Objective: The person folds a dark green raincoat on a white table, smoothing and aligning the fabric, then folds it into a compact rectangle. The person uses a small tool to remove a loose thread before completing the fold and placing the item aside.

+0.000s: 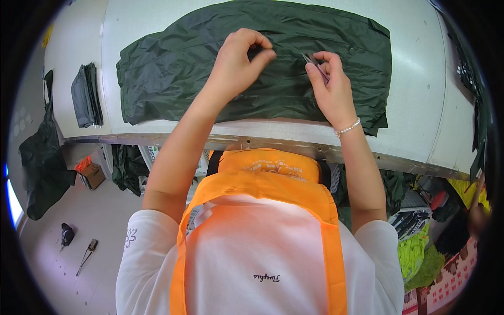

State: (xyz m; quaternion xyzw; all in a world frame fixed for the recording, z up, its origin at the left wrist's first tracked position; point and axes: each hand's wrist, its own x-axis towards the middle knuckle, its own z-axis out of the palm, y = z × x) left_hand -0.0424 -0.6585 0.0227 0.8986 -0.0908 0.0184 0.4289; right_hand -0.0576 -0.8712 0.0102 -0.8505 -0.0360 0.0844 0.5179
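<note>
**Wht surface (415,84) w/ dk grn garment (173,73)**

Garment: 1 pc., creased, spread mid-surface. Folded dk cloth stack (86,97): 1, L of garment, well apart. Hands: 2, over garment, apart from each other. L hand (240,55): thumb & index tips close tog.; can't tell if gripping anything. R hand (332,84): clamped on sm. snips (308,58), tips pointing up-L.

Dark cursive lettering (266,277) crosses the white T-shirt (262,236); white characters (283,169) mark the orange apron (252,182), red ones the pink sheet (441,295).
</note>
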